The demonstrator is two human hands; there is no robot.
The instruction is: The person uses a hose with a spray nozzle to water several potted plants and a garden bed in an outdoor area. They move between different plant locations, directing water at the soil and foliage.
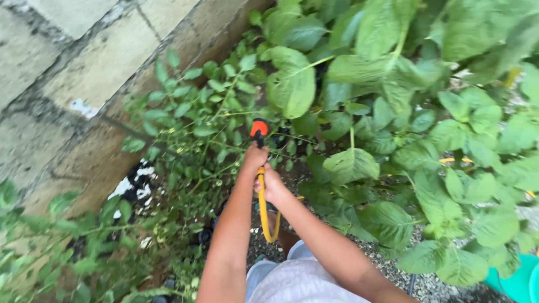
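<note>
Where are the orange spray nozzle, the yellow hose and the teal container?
orange spray nozzle [259, 128], head view, on its orange head.
yellow hose [264, 216], head view, on the stretch below the hands.
teal container [514, 283], head view, on its side wall.

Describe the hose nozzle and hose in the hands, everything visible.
The hose nozzle has an orange, rounded head on a black body, plastic by its look, pointing away into the leafy plants. The left hand grips it just below the head; the right hand holds the yellow hose behind it, which curves down toward the person's legs.
</note>
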